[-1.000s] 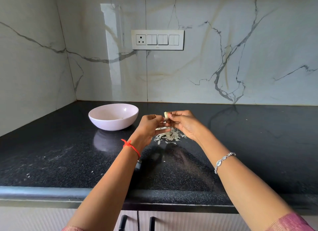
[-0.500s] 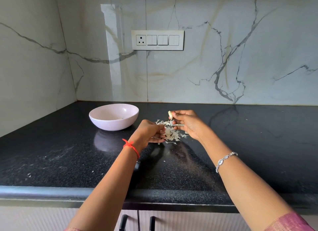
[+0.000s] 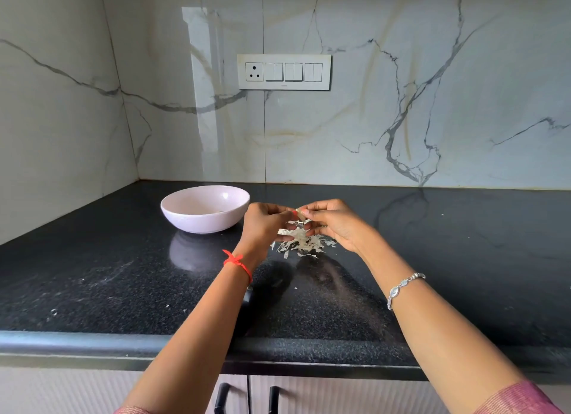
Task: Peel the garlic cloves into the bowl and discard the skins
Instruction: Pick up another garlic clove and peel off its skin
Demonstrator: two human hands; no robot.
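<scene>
Above the skins [image 3: 301,243], garlic clove [image 3: 300,216] near-upright.

Soft, even light keeps the scene bright. A tall pale glare streaks the glossy marble wall [image 3: 200,89]. The polished black counter [image 3: 463,259] faintly mirrors the bowl [image 3: 204,209] and the arms [image 3: 197,336]. Straight lines bow near the edges, and fine detail at the centre looks slightly soft.

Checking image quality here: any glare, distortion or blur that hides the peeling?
Head view: a bright reflection glares on the wall, away from the work; the glossy counter mirrors the bowl; the wall corner leans from the wide lens; the clove pinched between left hand and right hand is tiny and soft, so remaining skin is unreadable.
</scene>
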